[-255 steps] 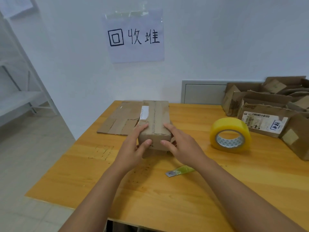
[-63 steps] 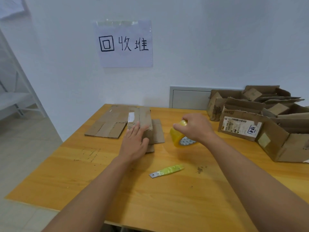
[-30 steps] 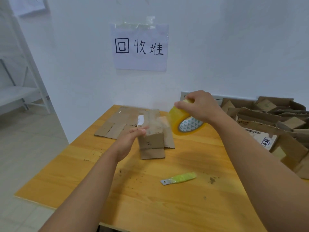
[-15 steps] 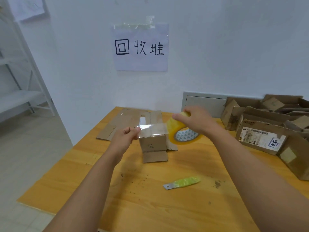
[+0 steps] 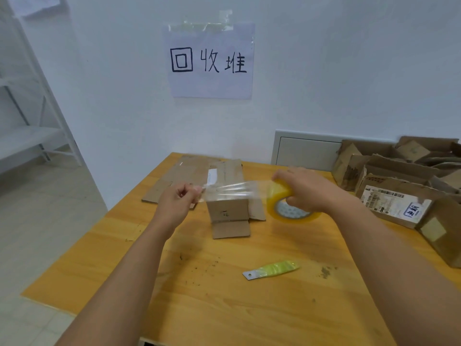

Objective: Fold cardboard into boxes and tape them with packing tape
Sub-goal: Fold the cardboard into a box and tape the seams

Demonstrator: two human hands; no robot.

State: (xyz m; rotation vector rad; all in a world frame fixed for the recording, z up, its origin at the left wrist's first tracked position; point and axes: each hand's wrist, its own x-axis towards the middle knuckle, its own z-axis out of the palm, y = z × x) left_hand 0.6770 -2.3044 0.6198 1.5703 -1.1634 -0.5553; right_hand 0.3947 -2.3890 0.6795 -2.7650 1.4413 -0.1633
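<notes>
A small brown cardboard box (image 5: 228, 211) stands on the wooden table (image 5: 224, 308), its near flap lying open on the tabletop and a side flap out to the right. My right hand (image 5: 306, 189) grips the yellow packing tape roll (image 5: 287, 208) just right of the box. My left hand (image 5: 178, 203) pinches the free end of a clear tape strip (image 5: 232, 191) left of the box. The strip is stretched between both hands, just above the box's near top edge.
A green-handled blade (image 5: 272, 268) lies on the table in front of the box. Flat cardboard (image 5: 174, 178) lies behind the box at the left. A pile of used boxes (image 5: 404, 186) fills the right side. Bits of debris dot the tabletop. The table's left edge drops to the floor.
My hands have drawn further apart, lengthening the tape strip across the box. Earlier my right hand picked up the roll from the table while the left rested on the box.
</notes>
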